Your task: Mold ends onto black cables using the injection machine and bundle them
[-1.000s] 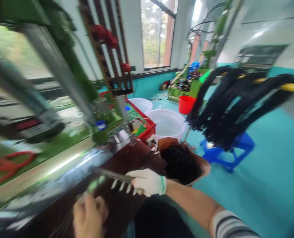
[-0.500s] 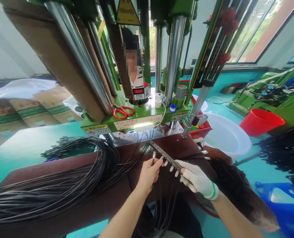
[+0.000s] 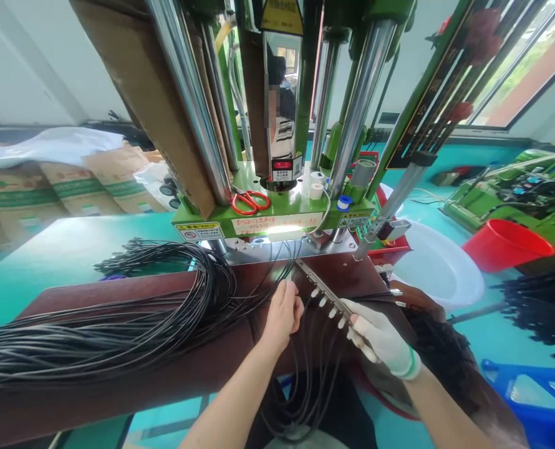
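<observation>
My bare left hand [image 3: 283, 313] is closed in a pinch on a cable whose pale connector end [image 3: 287, 282] peeks past the fingertips. It is just left of a long, narrow metal bar [image 3: 318, 284]. My right hand [image 3: 383, 337], in a white glove with a green cuff, grips the near end of this bar. Several pale connectors [image 3: 332, 312] stick out along the bar's lower side. Black cables [image 3: 308, 374] hang down from there toward my lap. The palm side of both hands is hidden.
A green press [image 3: 277, 209] with steel columns stands ahead, with red-handled scissors [image 3: 250, 202] on its ledge. Bundled black cables [image 3: 118, 337] cover the brown table's left part. To the right are a white tub [image 3: 464, 280], a red bucket [image 3: 506, 245] and a blue stool [image 3: 530, 393].
My left hand has drawn away from the bar to the left and up, with the cable end in its fingers. The right hand still grips the bar. The camera view has shifted.
</observation>
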A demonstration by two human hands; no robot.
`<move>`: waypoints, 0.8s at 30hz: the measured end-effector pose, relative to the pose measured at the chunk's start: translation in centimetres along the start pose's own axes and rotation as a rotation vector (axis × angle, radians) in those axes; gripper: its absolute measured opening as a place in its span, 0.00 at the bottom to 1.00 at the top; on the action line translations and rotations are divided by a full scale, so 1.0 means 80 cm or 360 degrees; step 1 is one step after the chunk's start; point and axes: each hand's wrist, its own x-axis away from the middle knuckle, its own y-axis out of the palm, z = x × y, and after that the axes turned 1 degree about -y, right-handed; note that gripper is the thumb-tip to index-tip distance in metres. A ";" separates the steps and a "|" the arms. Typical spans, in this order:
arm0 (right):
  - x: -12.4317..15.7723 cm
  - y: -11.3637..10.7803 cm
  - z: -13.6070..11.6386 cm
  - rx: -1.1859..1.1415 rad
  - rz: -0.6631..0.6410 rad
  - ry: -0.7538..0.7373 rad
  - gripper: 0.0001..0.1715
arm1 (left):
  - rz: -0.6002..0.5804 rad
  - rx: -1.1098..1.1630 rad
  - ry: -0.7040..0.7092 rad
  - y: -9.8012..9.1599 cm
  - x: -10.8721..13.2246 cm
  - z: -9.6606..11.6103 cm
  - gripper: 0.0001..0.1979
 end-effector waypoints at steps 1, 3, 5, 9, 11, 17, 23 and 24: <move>0.000 -0.001 -0.002 -0.0001 -0.0012 0.0000 0.30 | -0.0047 -0.0009 -0.0022 -0.002 0.000 0.000 0.18; 0.001 -0.002 -0.005 0.0013 -0.0023 0.0002 0.30 | -0.0191 -0.0074 -0.0101 -0.004 0.001 0.000 0.19; 0.001 -0.003 -0.006 0.0041 -0.0040 0.0006 0.31 | -0.0288 -0.0128 -0.0167 -0.005 0.002 0.001 0.19; 0.000 -0.007 -0.002 0.0048 -0.0091 0.0019 0.30 | -0.0330 -0.0101 -0.0236 -0.004 0.004 0.007 0.20; -0.001 -0.008 0.001 0.0041 -0.0102 0.0038 0.31 | -0.0346 -0.0069 -0.0275 -0.005 0.004 0.010 0.21; 0.004 -0.002 0.008 0.0198 -0.0116 -0.0100 0.34 | -0.0338 -0.0079 -0.0247 -0.011 0.003 0.007 0.20; 0.012 -0.001 0.007 0.0262 -0.0069 -0.0115 0.35 | -0.0359 -0.0216 -0.0233 -0.004 -0.001 0.005 0.19; 0.013 -0.001 0.005 0.0228 -0.0049 -0.0075 0.35 | -0.0352 -0.0248 -0.0200 -0.002 -0.002 0.004 0.19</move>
